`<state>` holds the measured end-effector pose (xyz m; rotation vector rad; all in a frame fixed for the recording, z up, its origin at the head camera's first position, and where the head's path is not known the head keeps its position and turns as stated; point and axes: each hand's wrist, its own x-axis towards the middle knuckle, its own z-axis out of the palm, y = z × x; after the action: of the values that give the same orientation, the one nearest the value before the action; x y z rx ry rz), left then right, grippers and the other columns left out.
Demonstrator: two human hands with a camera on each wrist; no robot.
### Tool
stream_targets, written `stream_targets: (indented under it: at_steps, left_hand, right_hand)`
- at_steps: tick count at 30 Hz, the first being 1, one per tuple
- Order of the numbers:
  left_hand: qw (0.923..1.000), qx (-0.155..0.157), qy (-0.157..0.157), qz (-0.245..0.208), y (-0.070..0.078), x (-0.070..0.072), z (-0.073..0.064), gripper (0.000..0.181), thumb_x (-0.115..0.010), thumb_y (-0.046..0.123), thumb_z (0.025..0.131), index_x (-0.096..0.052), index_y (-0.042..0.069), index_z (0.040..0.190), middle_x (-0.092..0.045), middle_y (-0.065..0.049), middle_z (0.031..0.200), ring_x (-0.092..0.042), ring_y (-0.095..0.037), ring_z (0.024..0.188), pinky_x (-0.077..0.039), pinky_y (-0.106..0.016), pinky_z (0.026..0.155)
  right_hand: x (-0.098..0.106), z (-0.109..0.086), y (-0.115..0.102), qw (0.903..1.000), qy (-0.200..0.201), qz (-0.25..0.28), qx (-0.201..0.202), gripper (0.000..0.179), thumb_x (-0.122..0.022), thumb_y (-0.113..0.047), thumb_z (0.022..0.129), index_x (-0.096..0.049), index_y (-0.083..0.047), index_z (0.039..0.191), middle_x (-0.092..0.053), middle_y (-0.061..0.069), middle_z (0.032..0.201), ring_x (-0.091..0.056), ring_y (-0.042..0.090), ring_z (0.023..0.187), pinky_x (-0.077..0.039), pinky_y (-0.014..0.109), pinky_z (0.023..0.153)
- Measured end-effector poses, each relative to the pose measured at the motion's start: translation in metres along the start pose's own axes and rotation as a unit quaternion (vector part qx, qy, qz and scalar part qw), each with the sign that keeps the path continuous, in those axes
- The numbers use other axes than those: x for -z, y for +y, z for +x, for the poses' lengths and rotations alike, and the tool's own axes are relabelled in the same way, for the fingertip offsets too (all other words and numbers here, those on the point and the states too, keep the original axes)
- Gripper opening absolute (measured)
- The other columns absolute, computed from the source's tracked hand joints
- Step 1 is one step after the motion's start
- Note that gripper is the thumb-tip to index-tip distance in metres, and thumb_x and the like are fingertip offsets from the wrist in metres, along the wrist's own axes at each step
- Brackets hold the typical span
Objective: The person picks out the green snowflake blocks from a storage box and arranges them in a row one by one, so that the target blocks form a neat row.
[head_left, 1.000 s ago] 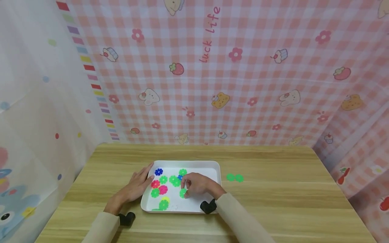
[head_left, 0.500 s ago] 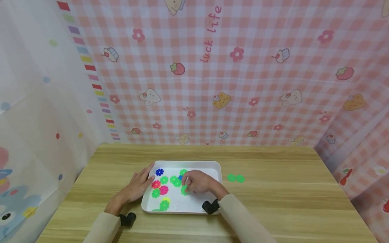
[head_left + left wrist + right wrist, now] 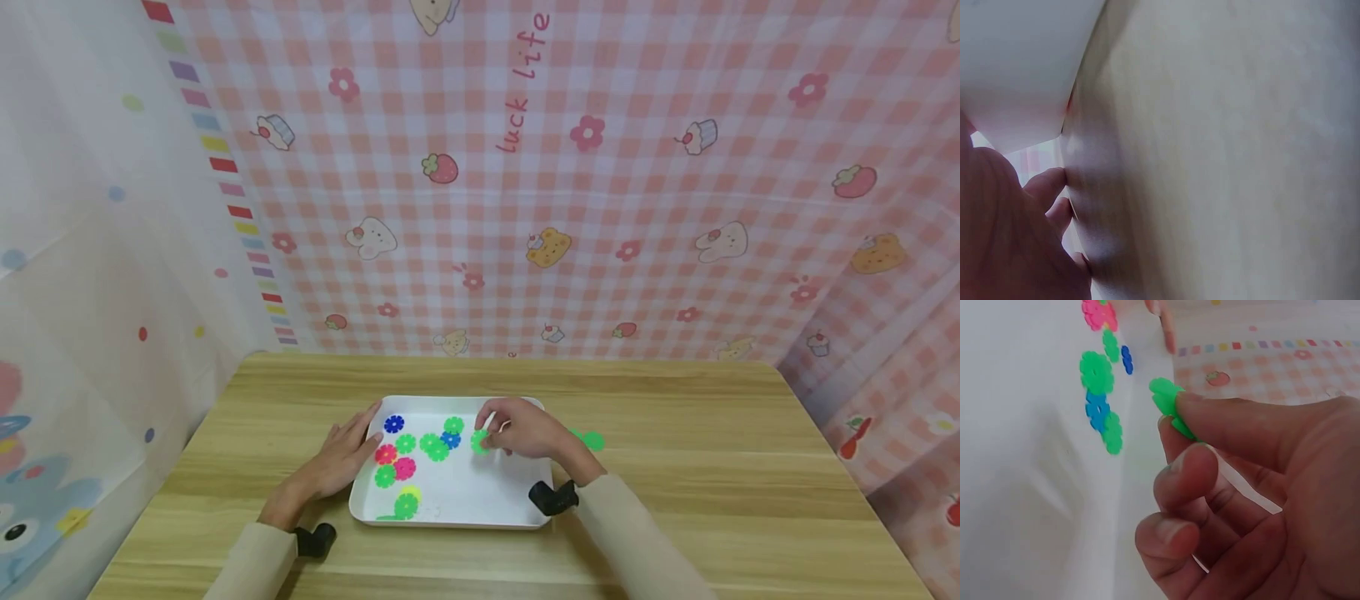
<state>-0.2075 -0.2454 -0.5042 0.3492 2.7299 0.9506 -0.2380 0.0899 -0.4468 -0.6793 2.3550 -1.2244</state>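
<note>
OK, I see R hand (image 3: 521, 429) pinching a green disc (image 3: 1165, 395) over the tray (image 3: 487, 493). L hand (image 3: 336, 462), fingers loosely out, touches tray's left side nr a blue disc (image 3: 393, 424).

A tray (image 3: 487, 505) lies below the right fingers (image 3: 1185, 482). Loose discs (image 3: 430, 442) lie inside, left of them; outer discs (image 3: 593, 441) lie right, on the table (image 3: 697, 500).

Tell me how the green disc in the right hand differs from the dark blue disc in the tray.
The held green disc is bright; the dark blue disc is deep-toned. The right hand pinches the green one, while the blue one sits in the white tray, near its far left corner. Both have notched rims.
</note>
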Motion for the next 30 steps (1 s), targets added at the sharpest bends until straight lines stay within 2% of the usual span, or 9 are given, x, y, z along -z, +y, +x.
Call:
stream_targets:
  at_steps: [5,11,14,19,23,26,30]
  left_hand:
    - [1.0,0.0,-0.002,-0.003,0.0,-0.001,0.002,0.066,-0.026,0.048,0.107,-0.004,0.018,0.161,-0.01,-0.015,0.166,-0.004,-0.042,0.151,0.01,-0.065,0.116]
    - [1.0,-0.003,0.002,-0.003,0.0,-0.002,0.001,0.065,-0.027,0.048,0.107,-0.005,0.018,0.161,-0.011,-0.016,0.166,-0.004,-0.042,0.151,0.01,-0.065,0.116]
    - [1.0,-0.005,0.004,-0.003,0.0,-0.001,0.001,0.064,-0.026,0.047,0.108,-0.005,0.018,0.161,-0.011,-0.016,0.166,-0.004,-0.043,0.151,0.01,-0.066,0.115]
    - [1.0,-0.006,0.003,-0.004,0.001,-0.001,0.001,0.064,-0.027,0.046,0.108,-0.005,0.018,0.161,-0.011,-0.016,0.166,-0.004,-0.043,0.151,0.01,-0.065,0.116]
    - [1.0,-0.004,0.001,-0.002,0.001,-0.001,0.001,0.064,-0.026,0.046,0.108,-0.005,0.018,0.161,-0.011,-0.016,0.166,-0.004,-0.043,0.151,0.01,-0.065,0.115]
    - [1.0,-0.004,0.001,0.001,0.001,0.0,0.0,0.065,-0.026,0.047,0.108,-0.004,0.018,0.161,-0.011,-0.016,0.166,-0.004,-0.044,0.151,0.011,-0.066,0.115]
    - [1.0,-0.004,0.003,0.002,0.0,0.001,0.0,0.065,-0.026,0.047,0.108,-0.004,0.017,0.161,-0.011,-0.016,0.166,-0.004,-0.044,0.151,0.011,-0.066,0.115]
  right_hand:
    - [0.017,-0.015,0.008,0.9992,0.033,0.021,-0.008,0.013,-0.071,-0.008,0.09,-0.067,-0.011,0.102,-0.064,0.003,0.083,-0.055,0.018,0.063,-0.047,0.03,0.057]
    - [0.04,-0.038,0.026,0.9953,0.08,0.052,-0.016,0.015,-0.069,-0.007,0.091,-0.065,-0.006,0.105,-0.064,0.006,0.085,-0.05,0.017,0.061,-0.042,0.024,0.052]
    - [0.052,-0.052,0.039,0.991,0.111,0.066,-0.037,0.018,-0.068,-0.01,0.092,-0.064,-0.005,0.109,-0.065,0.007,0.088,-0.05,0.019,0.062,-0.042,0.026,0.052]
    - [0.067,-0.074,0.065,0.9809,0.158,0.088,-0.071,0.021,-0.066,-0.011,0.094,-0.063,-0.005,0.114,-0.063,0.007,0.088,-0.046,0.016,0.058,-0.041,0.026,0.05]
    - [0.077,-0.088,0.083,0.9734,0.183,0.11,-0.083,0.023,-0.063,-0.007,0.095,-0.061,0.0,0.116,-0.062,0.01,0.088,-0.045,0.014,0.057,-0.04,0.025,0.05]
    - [0.082,-0.095,0.096,0.9696,0.198,0.107,-0.097,0.025,-0.062,-0.006,0.095,-0.06,0.002,0.118,-0.063,0.012,0.089,-0.048,0.015,0.059,-0.041,0.024,0.051]
    - [0.084,-0.1,0.11,0.9685,0.212,0.064,-0.114,0.023,-0.064,-0.009,0.095,-0.062,0.0,0.116,-0.065,0.01,0.09,-0.055,0.018,0.069,-0.045,0.026,0.059]
